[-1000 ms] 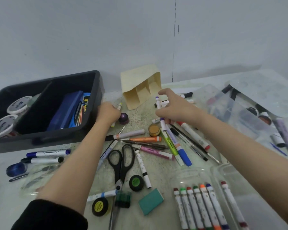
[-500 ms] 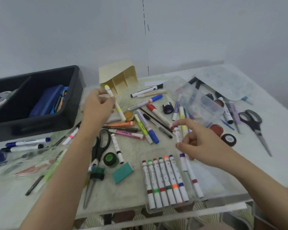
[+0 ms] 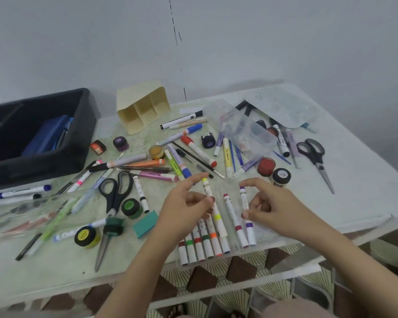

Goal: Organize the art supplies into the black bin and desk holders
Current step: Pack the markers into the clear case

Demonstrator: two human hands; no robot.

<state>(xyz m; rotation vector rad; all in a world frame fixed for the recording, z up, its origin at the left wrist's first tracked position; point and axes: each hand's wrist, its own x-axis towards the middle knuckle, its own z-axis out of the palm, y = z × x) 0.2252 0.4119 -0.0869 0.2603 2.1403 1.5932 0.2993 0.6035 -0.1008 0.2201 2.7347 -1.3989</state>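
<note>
On a cluttered tabletop [image 3: 354, 191], one black bin [image 3: 83, 125] sits far left, with one cream three-slot holder [image 3: 143, 111] just right of it. Near the front edge, the left hand [image 3: 182, 214] pinches a yellow marker [image 3: 207, 188] mid-barrel. Six markers [image 3: 199, 246] lie side by side beneath it, one maroon marker [image 3: 233, 216] beside them. The right hand [image 3: 276, 207] pinches a purple marker [image 3: 244, 198] likewise. The markers look light, stiff, smooth and likely to roll, so mid-barrel suits gripping. Two black-handled scissors [image 3: 315, 157] lie well apart.
</note>
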